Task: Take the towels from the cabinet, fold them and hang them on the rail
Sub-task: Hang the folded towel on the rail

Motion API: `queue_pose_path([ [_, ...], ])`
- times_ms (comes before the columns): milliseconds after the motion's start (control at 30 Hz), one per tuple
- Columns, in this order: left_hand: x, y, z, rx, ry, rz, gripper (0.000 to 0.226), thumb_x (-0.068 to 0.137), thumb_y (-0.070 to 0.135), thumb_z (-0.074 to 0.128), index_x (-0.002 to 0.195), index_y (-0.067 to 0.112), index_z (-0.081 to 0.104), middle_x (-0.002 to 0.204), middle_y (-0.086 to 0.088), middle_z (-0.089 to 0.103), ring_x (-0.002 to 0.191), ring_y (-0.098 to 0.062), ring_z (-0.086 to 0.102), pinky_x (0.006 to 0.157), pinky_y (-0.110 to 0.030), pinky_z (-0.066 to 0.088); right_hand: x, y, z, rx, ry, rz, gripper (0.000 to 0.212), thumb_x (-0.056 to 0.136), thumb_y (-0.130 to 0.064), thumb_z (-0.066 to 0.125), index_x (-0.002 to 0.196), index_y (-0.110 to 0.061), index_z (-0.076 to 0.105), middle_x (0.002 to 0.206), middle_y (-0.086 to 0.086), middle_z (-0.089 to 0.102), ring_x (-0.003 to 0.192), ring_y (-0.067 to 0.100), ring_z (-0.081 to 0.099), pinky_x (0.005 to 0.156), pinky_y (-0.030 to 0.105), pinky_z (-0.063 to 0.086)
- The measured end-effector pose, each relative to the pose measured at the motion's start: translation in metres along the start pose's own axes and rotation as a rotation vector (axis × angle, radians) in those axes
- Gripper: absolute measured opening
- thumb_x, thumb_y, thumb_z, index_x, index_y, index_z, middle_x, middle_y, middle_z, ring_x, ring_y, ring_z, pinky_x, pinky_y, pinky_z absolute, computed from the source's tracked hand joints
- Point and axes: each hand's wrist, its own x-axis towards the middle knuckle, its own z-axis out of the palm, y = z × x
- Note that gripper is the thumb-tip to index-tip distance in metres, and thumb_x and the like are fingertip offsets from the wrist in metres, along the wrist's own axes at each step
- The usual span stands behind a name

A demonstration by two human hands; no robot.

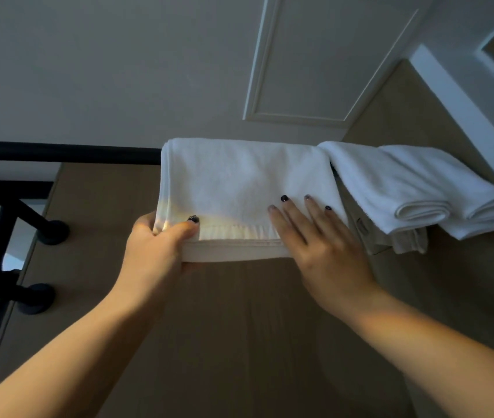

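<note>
White terry, folded and draped over the black rail (58,152): the towel (239,182) I am handling hangs at the middle of the bar, with two more folded towels (414,188) slung just beside it on the right, against the tan wall (239,327). My left hand (155,248) is clamped on the towel's lower left corner, thumb on the front and fingers behind. My right hand (324,242) lies flat on its lower right front, fingers spread apart, gripping nothing.
</note>
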Motion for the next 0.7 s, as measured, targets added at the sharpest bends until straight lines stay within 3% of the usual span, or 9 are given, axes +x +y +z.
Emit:
queue_pose_path([
  [100, 0.006, 0.010, -0.010, 0.477, 0.039, 0.235, 0.093, 0.082, 0.029, 0.073, 0.155, 0.022, 0.015, 0.150, -0.006, 0.039, 0.127, -0.022, 0.049, 0.103, -0.041, 0.045, 0.011, -0.002, -0.026, 0.068, -0.290, 0.013, 0.095, 0.065, -0.010, 0.075, 0.151, -0.014, 0.034, 0.153, 0.015, 0.038, 0.142, 0.042, 0.033, 0.112, 0.056, 0.033],
  [167, 0.018, 0.022, -0.010, 0.751, 0.027, 0.405, 0.102, 0.084, 0.028, 0.071, 0.157, 0.022, 0.000, 0.163, -0.005, 0.010, 0.147, -0.027, 0.022, 0.116, -0.042, 0.029, 0.023, 0.002, -0.051, 0.182, -0.489, 0.031, 0.091, 0.080, -0.044, 0.065, 0.155, -0.029, 0.017, 0.163, 0.000, 0.016, 0.151, 0.026, 0.011, 0.122, 0.043, 0.012],
  [233, 0.037, 0.039, -0.004, 0.870, 0.024, 0.563, 0.094, 0.087, 0.029, 0.068, 0.157, 0.022, 0.007, 0.164, -0.001, 0.002, 0.150, -0.027, 0.010, 0.118, -0.043, 0.022, 0.040, 0.012, -0.064, 0.376, -0.415, 0.117, 0.070, 0.080, -0.060, 0.053, 0.143, -0.033, 0.040, 0.149, -0.008, 0.041, 0.138, 0.015, 0.037, 0.114, 0.033, 0.032],
  [333, 0.080, 0.064, 0.013, 0.888, 0.038, 0.815, 0.061, 0.094, 0.027, 0.059, 0.149, 0.019, 0.035, 0.159, -0.004, 0.020, 0.144, -0.029, 0.027, 0.115, -0.044, 0.031, 0.092, 0.027, -0.062, 0.676, -0.017, 0.373, 0.031, 0.081, -0.050, 0.055, 0.098, -0.026, 0.065, 0.102, -0.007, 0.068, 0.097, 0.018, 0.063, 0.081, 0.032, 0.051],
  [400, 0.109, 0.076, 0.032, 0.987, -0.030, 0.883, 0.040, 0.097, 0.031, 0.051, 0.134, 0.015, 0.051, 0.145, -0.009, 0.043, 0.128, -0.034, 0.048, 0.103, -0.043, 0.042, 0.135, 0.037, -0.043, 0.632, 0.113, 0.455, 0.016, 0.085, -0.034, 0.055, 0.084, -0.020, 0.063, 0.095, 0.001, 0.070, 0.095, 0.027, 0.063, 0.078, 0.032, 0.050],
  [467, 0.129, 0.082, 0.050, 1.130, -0.083, 0.821, 0.033, 0.097, 0.039, 0.042, 0.106, 0.014, 0.062, 0.125, -0.017, 0.060, 0.111, -0.038, 0.057, 0.088, -0.039, 0.044, 0.172, 0.043, -0.024, 0.574, 0.068, 0.433, 0.014, 0.089, -0.026, 0.050, 0.082, -0.019, 0.060, 0.101, 0.007, 0.068, 0.101, 0.031, 0.060, 0.079, 0.033, 0.047],
  [533, 0.141, 0.082, 0.062, 1.375, -0.106, 0.711, 0.045, 0.103, 0.046, 0.031, 0.090, 0.014, 0.059, 0.119, -0.023, 0.062, 0.109, -0.039, 0.058, 0.085, -0.038, 0.043, 0.195, 0.047, -0.004, 0.545, -0.101, 0.343, 0.021, 0.094, -0.029, 0.044, 0.080, -0.018, 0.056, 0.105, 0.010, 0.065, 0.106, 0.032, 0.059, 0.079, 0.034, 0.046],
  [633, 0.148, 0.080, 0.072, 1.547, -0.069, 0.628, 0.067, 0.102, 0.055, 0.018, 0.113, 0.009, 0.065, 0.127, -0.021, 0.060, 0.117, -0.038, 0.056, 0.092, -0.038, 0.041, 0.199, 0.056, 0.023, 0.533, -0.412, 0.335, 0.053, 0.100, -0.053, 0.031, 0.112, -0.013, 0.063, 0.127, 0.016, 0.060, 0.117, 0.034, 0.055, 0.088, 0.035, 0.043],
  [700, 0.148, 0.077, 0.075, 1.594, -0.024, 0.644, 0.070, 0.101, 0.057, 0.015, 0.120, 0.011, 0.065, 0.128, -0.020, 0.060, 0.117, -0.037, 0.056, 0.091, -0.038, 0.040, 0.191, 0.063, 0.029, 0.445, -0.456, 0.395, 0.072, 0.097, -0.065, 0.022, 0.127, -0.012, 0.059, 0.133, 0.015, 0.058, 0.117, 0.034, 0.055, 0.087, 0.037, 0.041],
])
